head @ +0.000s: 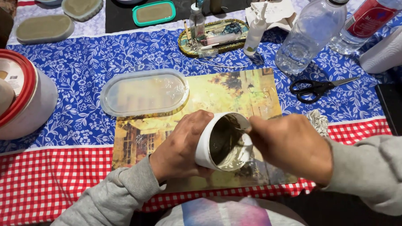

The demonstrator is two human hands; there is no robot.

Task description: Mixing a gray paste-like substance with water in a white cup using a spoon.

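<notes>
Stirring goes best with the white cup kept tilted toward the body, the stick scraping wall and bottom so no dry lumps hide in the dark grey paste. The left hand wraps the cup from its left side, fingers curled around the wall, wrist low over the picture mat. The right hand sits just right of the cup, knuckles up, fingers pinching a thin stirrer whose tip dips inside. Beyond the cup lies a clear oval mould; farther right, black scissors and a plastic bottle on the worktop.
</notes>
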